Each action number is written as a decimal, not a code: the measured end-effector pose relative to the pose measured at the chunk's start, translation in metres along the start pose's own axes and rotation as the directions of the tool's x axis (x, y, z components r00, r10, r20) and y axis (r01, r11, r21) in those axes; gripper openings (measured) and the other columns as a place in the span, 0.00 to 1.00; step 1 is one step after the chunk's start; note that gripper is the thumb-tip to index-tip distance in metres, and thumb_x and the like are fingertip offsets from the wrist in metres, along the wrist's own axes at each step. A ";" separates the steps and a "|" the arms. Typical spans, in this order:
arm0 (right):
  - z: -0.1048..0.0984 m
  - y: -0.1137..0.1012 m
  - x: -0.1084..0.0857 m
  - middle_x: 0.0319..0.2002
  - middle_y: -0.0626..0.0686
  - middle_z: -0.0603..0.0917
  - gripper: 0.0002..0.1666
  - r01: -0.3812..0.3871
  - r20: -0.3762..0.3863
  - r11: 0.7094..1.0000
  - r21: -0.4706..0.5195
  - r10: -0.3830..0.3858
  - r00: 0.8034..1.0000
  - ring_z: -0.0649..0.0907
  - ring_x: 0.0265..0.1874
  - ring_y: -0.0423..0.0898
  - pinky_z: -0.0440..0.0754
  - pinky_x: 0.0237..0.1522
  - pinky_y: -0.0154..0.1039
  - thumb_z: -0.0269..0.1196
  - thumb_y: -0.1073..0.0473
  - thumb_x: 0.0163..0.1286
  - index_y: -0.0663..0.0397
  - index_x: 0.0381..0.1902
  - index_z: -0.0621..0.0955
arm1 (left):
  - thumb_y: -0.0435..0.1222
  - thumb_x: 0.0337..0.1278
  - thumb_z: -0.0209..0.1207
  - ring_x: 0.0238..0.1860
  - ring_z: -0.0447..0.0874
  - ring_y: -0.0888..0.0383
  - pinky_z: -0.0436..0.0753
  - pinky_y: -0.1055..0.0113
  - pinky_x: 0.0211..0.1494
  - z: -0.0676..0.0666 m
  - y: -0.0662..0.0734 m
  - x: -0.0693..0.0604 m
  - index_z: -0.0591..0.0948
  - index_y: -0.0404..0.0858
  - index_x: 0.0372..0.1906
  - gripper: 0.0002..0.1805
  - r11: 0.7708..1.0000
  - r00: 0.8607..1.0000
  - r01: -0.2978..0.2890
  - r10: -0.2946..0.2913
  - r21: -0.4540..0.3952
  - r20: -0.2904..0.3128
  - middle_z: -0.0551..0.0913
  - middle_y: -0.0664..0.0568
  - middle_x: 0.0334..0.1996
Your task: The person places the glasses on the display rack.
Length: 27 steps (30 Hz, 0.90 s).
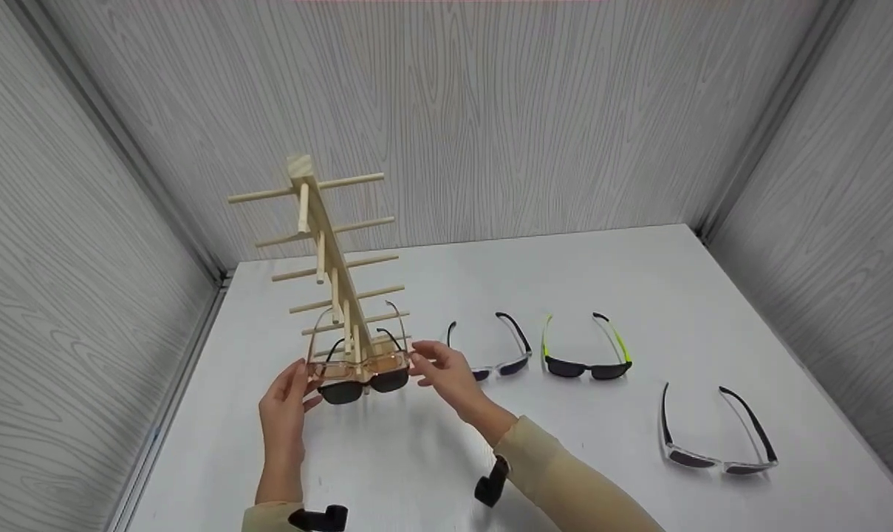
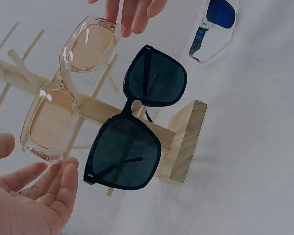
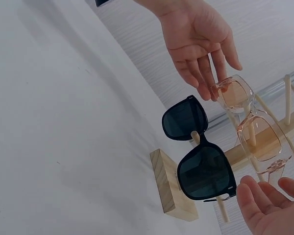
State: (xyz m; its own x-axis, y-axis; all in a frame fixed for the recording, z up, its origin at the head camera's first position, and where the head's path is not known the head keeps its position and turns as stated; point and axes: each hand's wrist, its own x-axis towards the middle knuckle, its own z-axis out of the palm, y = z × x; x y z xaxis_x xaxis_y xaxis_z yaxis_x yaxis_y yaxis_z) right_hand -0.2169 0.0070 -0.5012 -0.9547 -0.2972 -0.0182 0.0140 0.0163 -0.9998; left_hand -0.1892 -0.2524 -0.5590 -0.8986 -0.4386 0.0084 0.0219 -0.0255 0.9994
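Note:
Clear-framed glasses with peach lenses are level with the lower pegs of a wooden rack. My left hand holds their left corner between thumb and fingers. At the right corner, my right hand holds them the same way. Just below, black sunglasses sit on the rack's lowest part, above its wooden base.
Right of the rack on the white table lie clear-framed sunglasses with dark temples, black sunglasses with yellow-green temples, and another clear-framed pair nearer the front right. Grey wood-grain walls stand at the back and sides.

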 end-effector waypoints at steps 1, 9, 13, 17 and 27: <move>-0.001 0.001 -0.001 0.47 0.54 0.80 0.21 0.002 0.000 1.000 0.005 -0.002 1.000 0.81 0.45 0.56 0.80 0.43 0.43 0.57 0.53 0.69 0.59 0.56 0.74 | 0.51 0.61 0.54 0.48 0.80 0.55 0.81 0.68 0.41 0.001 0.010 -0.007 0.72 0.39 0.61 0.28 1.000 1.000 0.009 -0.009 0.009 -0.003 0.78 0.47 0.52; -0.010 0.004 -0.011 0.46 0.55 0.81 0.20 -0.007 0.014 1.000 0.015 0.006 1.000 0.82 0.42 0.52 0.80 0.43 0.44 0.55 0.56 0.71 0.62 0.55 0.74 | 0.51 0.63 0.52 0.47 0.80 0.56 0.80 0.71 0.41 0.006 0.044 -0.039 0.72 0.35 0.60 0.29 0.996 0.997 0.061 -0.058 0.064 -0.047 0.77 0.46 0.53; -0.014 -0.001 -0.019 0.45 0.55 0.81 0.18 -0.011 0.003 1.000 -0.001 0.011 1.000 0.82 0.43 0.54 0.80 0.43 0.44 0.54 0.58 0.71 0.62 0.54 0.74 | 0.51 0.64 0.52 0.45 0.81 0.58 0.80 0.72 0.40 0.008 0.052 -0.049 0.71 0.36 0.60 0.28 0.994 0.996 0.068 -0.062 0.085 -0.070 0.78 0.45 0.53; -0.016 -0.014 -0.033 0.44 0.56 0.81 0.17 0.002 -0.010 1.000 -0.012 -0.002 1.000 0.81 0.44 0.58 0.79 0.45 0.49 0.52 0.61 0.72 0.66 0.54 0.74 | 0.50 0.64 0.51 0.44 0.81 0.56 0.80 0.71 0.39 0.011 0.050 -0.056 0.71 0.36 0.59 0.27 0.994 0.993 0.076 -0.068 0.082 -0.093 0.78 0.43 0.52; -0.028 -0.015 -0.046 0.42 0.54 0.82 0.16 -0.012 -0.029 1.000 0.006 0.012 0.999 0.81 0.42 0.57 0.78 0.45 0.52 0.52 0.61 0.72 0.66 0.53 0.74 | 0.50 0.64 0.53 0.41 0.82 0.57 0.80 0.72 0.36 0.019 0.029 -0.060 0.72 0.36 0.57 0.25 0.989 0.994 0.065 -0.052 0.136 -0.096 0.80 0.42 0.47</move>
State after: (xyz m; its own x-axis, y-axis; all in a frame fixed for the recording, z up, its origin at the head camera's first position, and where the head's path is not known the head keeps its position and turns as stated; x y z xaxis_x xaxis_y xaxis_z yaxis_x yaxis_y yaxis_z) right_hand -0.1809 0.0470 -0.4853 -0.9627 -0.2688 -0.0303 0.0275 0.0140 -0.9995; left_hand -0.1426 -0.2095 -0.5298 -0.8523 -0.5210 -0.0465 -0.0960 0.0685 0.9930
